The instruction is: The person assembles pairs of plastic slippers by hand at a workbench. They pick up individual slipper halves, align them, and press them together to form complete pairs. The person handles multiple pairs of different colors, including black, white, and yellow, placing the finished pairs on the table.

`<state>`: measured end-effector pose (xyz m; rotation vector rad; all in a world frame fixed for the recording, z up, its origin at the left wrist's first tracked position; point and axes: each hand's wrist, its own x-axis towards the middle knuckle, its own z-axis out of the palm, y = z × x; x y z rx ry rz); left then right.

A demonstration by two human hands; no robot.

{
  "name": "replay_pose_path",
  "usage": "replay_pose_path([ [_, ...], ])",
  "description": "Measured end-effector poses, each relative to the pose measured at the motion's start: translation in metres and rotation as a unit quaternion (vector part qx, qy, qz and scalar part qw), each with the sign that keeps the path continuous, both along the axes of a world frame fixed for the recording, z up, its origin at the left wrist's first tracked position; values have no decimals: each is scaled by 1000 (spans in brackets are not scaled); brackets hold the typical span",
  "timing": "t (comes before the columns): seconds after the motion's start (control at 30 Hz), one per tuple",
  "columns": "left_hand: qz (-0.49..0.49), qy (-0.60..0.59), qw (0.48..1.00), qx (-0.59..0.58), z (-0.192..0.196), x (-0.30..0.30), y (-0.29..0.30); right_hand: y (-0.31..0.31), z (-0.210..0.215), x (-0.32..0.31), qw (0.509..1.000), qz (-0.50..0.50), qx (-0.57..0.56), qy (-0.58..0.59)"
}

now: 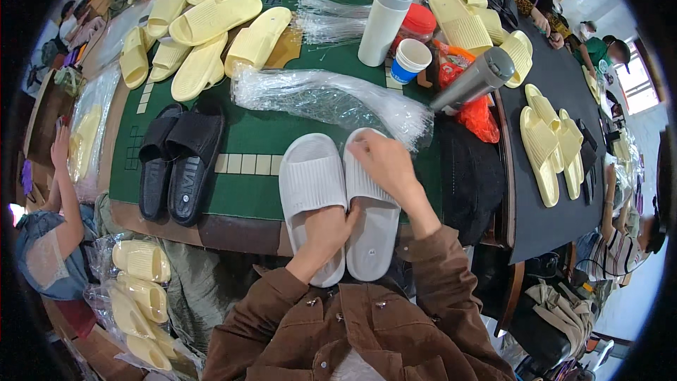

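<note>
A pair of light grey slide slippers stands side by side at the table's near edge, toes pointing away from me. My left hand [326,231] reaches into the left slipper [310,162], its fingers partly hidden under the strap and its thumb against the inner side of the right slipper [371,247]. Over the toe of that right slipper, my right hand [383,161] is closed, fingertips pinched at the strap's inner upper edge. Whatever lies between those fingertips is too small to make out. Just beyond lies a bundle of clear plastic fastener strands [331,99] in a plastic wrap.
Black slippers [185,162] sit to the left on the green tabletop [243,201]. Yellow slippers [215,20] are heaped at the far left. A white tumbler [384,21], paper cup [410,61] and grey flask [474,81] stand beyond the bundle. Bagged yellow slippers [141,261] lie lower left. Other people work around.
</note>
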<state>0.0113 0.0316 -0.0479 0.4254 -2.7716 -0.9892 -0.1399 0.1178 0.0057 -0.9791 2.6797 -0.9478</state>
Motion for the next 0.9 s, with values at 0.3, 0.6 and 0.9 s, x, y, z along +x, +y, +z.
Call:
replay_pose_path([
  [0.3, 15, -12, 1000, 14, 3, 0, 2, -18, -14, -3, 998, 57, -10, -15],
  [0.6, -6, -69, 997, 32, 10, 0, -1, -14, -17, 2, 993, 32, -98, 64],
  [0.9, -102, 132, 983, -80, 69, 32, -22, -11, -17, 6, 974, -33, -225, 9],
])
